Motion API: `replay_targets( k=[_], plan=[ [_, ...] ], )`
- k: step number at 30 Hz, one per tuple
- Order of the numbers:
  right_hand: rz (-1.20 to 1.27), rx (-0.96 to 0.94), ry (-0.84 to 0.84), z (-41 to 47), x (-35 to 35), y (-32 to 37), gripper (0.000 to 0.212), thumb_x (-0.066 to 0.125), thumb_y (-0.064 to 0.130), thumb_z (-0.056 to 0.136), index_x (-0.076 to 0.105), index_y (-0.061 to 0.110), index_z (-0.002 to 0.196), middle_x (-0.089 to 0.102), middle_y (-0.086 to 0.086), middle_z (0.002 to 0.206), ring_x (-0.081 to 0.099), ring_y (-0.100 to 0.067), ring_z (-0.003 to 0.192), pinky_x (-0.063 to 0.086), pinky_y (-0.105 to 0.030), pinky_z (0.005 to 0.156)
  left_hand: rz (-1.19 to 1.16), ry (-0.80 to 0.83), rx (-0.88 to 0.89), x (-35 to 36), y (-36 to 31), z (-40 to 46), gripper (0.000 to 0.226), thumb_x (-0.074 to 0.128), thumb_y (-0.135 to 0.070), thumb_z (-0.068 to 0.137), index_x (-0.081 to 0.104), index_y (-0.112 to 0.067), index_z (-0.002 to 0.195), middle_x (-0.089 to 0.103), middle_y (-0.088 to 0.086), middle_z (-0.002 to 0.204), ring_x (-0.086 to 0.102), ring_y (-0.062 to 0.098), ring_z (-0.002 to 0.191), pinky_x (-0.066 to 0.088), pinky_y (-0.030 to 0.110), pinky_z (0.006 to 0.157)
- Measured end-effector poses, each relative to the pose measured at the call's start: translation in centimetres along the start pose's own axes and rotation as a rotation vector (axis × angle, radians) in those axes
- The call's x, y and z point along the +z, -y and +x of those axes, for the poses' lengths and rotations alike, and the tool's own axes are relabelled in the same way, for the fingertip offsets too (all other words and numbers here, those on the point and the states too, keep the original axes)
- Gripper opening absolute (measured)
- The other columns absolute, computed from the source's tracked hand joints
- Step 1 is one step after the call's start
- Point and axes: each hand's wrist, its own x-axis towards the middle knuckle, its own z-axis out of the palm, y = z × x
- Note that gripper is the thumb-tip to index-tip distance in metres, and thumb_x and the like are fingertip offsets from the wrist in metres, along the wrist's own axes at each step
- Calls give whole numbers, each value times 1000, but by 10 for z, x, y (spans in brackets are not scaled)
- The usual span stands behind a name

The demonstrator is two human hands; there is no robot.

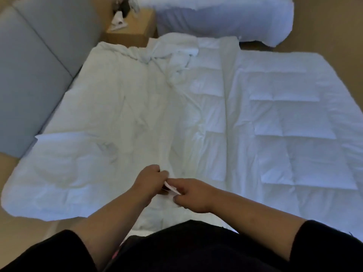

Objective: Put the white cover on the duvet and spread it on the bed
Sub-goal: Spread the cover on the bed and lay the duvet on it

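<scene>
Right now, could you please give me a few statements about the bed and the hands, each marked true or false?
1. Both hands, left hand and right hand, pinch a small white strip of fabric. True.
2. The quilted duvet lies bare on the right. True.
3. The white cover hides the whole duvet. False: it lies only over the left part.
4. The wooden nightstand stands beside the person. False: it stands beyond the bed's far side.
</scene>
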Motion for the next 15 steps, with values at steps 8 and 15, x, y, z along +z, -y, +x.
replay_targets(
  k=[8, 15],
  plan=[
    [4, 4, 136, 16, -16, 24, 36, 58, 20, 96, 59, 26, 131, 76, 0, 89, 69, -7, 77, 48, -25, 77, 130, -294, 82, -56, 5, -13, 20, 42, -19, 100, 59, -10, 96, 63, 9, 93, 63, 23, 79, 55, 35, 68],
    [140, 161, -136, 50, -22, 13, 21, 51, 19, 98, 66, 26, 111, 77, 3, 81, 68, -7, 68, 50, -28, 77, 151, -510, 104, -113, 28, 5, 21, 45, -17, 98, 59, -1, 97, 63, 14, 95, 59, 33, 89, 48, 40, 76]
  ],
)
